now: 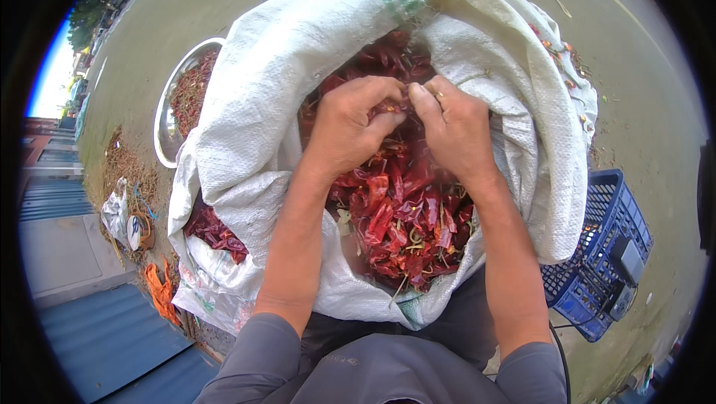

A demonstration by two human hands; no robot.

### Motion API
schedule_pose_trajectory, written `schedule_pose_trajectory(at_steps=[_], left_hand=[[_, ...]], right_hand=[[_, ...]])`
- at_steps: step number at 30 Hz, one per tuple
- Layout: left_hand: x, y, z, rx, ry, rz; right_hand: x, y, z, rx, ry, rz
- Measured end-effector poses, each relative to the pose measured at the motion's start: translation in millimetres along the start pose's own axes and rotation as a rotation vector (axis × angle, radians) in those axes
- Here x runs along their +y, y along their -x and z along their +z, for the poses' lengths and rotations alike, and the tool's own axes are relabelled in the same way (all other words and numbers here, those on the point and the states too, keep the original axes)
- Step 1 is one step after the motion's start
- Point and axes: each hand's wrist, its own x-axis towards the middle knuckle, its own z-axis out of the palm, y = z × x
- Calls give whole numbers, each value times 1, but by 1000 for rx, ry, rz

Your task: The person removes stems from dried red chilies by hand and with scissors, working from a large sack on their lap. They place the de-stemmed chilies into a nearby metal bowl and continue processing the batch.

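Observation:
A large white woven sack (263, 68) lies before me, its rim rolled outward, with dried red chilies (386, 208) inside. Over the chilies, my left hand (358, 119) has its thumb and fingers closed on a dried chili (390, 106), partly hidden by the fingers. Close beside it, my right hand (450, 119) pinches with thumb and forefinger at the right end of what the left holds; the exact spot between the fingertips is too small to make out. More dark red chilies (215, 233) show in a gap of the sacking left of my left forearm.
A metal basin (162, 124) of chili bits stands left of the sack. To the right is a blue plastic crate (598, 270) with devices and a cable on it. An orange cloth (160, 292), a small basket (141, 232) and scattered debris lie at left, near blue corrugated sheets (112, 337).

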Motion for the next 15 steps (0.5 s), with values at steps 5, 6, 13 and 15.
schedule_pose_trajectory(at_steps=[5, 6, 13, 15], left_hand=[[-8, 3, -10, -108, 242, -36], [-6, 3, -9, -114, 279, -17], [-8, 5, -3, 32, 90, 157], [-11, 4, -3, 12, 83, 178]], right_hand=[[-16, 4, 1, -47, -73, -12], [-17, 5, -1, -52, -108, 14], [-2, 1, -3, -228, -95, 91], [-4, 2, -3, -225, -62, 84]])
